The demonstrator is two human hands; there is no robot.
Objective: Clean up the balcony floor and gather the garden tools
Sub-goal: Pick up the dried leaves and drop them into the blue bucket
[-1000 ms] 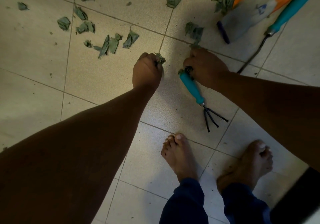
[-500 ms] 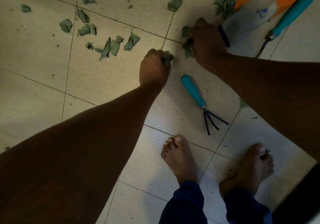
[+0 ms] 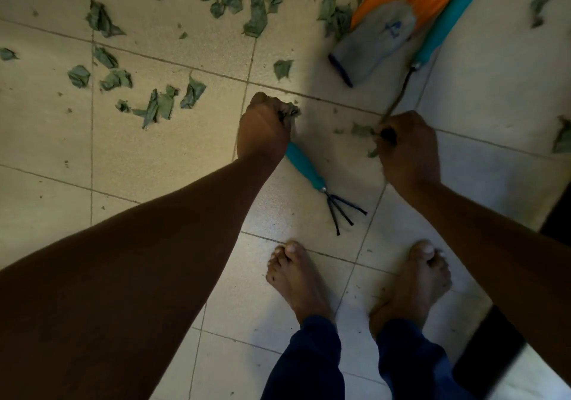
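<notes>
- The floor point(image 3: 173, 164) is pale speckled tile with dark grout lines; it looks yellowish on the left and whiter on the right, where the light is stronger.
- Torn green leaves point(image 3: 160, 106) lie scattered over the far part of the floor, thickest along the top edge and the left half, with a few more near the right edge.
- Small dark crumbs of dirt dot the tiles around the feet point(image 3: 296, 279), which stand bare at the near edge below dark blue trouser cuffs.
- The left hand point(image 3: 265, 127) is clenched in a fist around a wad of leaves that pokes out at the knuckles.
- The right hand point(image 3: 408, 149) is curled around leaf scraps, with pieces showing at its fingertips; it covers the tip of the tool behind it, and I cannot tell whether it touches that tool.
- A rake point(image 3: 321, 186) with a teal handle and three dark prongs lies flat on the floor between the two hands, handle end hidden under the left wrist, prongs pointing toward the feet.
- A second teal-handled tool point(image 3: 438, 28) lies near the far right, its thin metal shaft running down to the right hand.
- A grey and orange glove point(image 3: 377, 41) lies just beside that tool, touching its handle.
- A dark object point(image 3: 488, 356) sits at the near right corner; what it is cannot be told.
</notes>
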